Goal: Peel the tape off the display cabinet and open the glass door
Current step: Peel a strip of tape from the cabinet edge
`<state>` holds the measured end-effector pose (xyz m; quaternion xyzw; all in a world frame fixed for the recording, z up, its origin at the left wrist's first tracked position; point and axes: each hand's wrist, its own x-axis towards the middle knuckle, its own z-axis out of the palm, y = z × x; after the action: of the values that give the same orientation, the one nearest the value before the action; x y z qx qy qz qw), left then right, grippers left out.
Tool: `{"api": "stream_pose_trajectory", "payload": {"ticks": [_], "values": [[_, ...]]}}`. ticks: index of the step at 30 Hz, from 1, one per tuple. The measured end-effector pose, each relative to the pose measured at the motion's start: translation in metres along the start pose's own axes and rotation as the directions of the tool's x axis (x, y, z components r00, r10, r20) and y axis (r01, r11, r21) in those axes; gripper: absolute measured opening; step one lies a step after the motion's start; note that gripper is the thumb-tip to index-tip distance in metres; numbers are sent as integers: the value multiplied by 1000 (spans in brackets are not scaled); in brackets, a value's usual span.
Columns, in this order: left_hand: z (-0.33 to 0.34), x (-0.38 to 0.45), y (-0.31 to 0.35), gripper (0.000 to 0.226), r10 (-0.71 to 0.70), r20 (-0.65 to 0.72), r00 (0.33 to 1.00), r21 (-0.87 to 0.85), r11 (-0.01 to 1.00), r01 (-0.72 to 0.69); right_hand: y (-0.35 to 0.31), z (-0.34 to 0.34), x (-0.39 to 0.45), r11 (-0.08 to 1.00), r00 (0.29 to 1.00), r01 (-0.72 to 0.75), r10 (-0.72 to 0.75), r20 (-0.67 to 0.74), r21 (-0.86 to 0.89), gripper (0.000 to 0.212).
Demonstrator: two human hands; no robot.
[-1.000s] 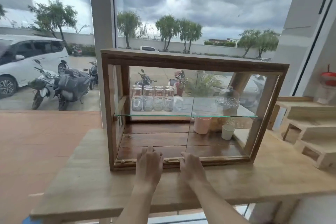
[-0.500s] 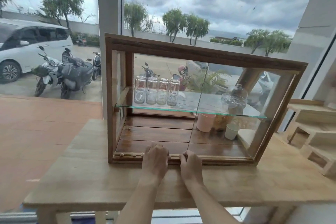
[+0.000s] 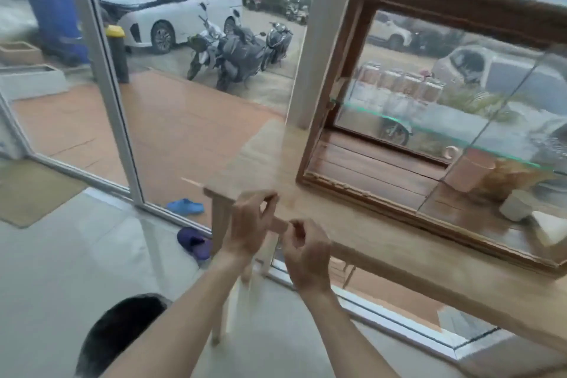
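The wooden display cabinet (image 3: 331, 95) with a glass front (image 3: 460, 120) stands on a light wooden table (image 3: 270, 163), filling the right side of the blurred view. Jars sit on its glass shelf and cups on its floor. A short strip of tan tape (image 3: 278, 224) is stretched between my two hands, in the air at the table's left front corner, well left of the cabinet. My left hand (image 3: 248, 224) pinches one end and my right hand (image 3: 303, 252) pinches the other. The glass door looks closed.
A tall window wall stands behind the table, with a white post (image 3: 310, 40) beside the cabinet. Blue and purple shoes (image 3: 187, 207) lie on the floor by the table leg (image 3: 221, 255). A dark round thing (image 3: 119, 337) is at the lower left.
Both hands have left the cabinet's bottom rail and moved left and toward me, now holding a strip of tape between them. The view has swung left and down.
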<state>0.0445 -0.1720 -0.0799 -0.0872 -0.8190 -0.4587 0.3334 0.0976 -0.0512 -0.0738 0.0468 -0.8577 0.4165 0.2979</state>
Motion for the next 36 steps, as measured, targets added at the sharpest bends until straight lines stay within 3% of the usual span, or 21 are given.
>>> {"api": "stream_pose_trajectory", "payload": {"ticks": [4,7,11,15,19,25,30,36], "values": [[-94,-44,-81,8,-200,-176,964,107,969,221,-13,80,-41,999,960,29,-37,278,30,9],[-150,-84,-145,5,-377,-200,904,222,882,416,-20,143,-71,1000,909,-28,24,415,2,8],[-198,-136,-205,8,-661,-192,725,276,672,687,-32,214,-109,990,791,-139,126,598,-24,9],[-215,-174,-238,9,-813,-205,544,274,486,830,-37,264,-142,966,658,-227,246,712,-125,11],[-214,-200,-265,10,-890,-166,425,268,375,888,-38,303,-155,943,584,-278,319,746,-186,10],[-208,-207,-305,17,-917,-207,341,190,304,934,-33,340,-161,918,506,-349,353,787,-187,30],[-203,-191,-318,22,-924,-231,305,125,283,951,-18,341,-164,893,514,-377,422,747,-245,24],[-196,-185,-306,25,-922,-251,294,112,274,955,-13,322,-152,910,552,-344,397,733,-233,18]]}}
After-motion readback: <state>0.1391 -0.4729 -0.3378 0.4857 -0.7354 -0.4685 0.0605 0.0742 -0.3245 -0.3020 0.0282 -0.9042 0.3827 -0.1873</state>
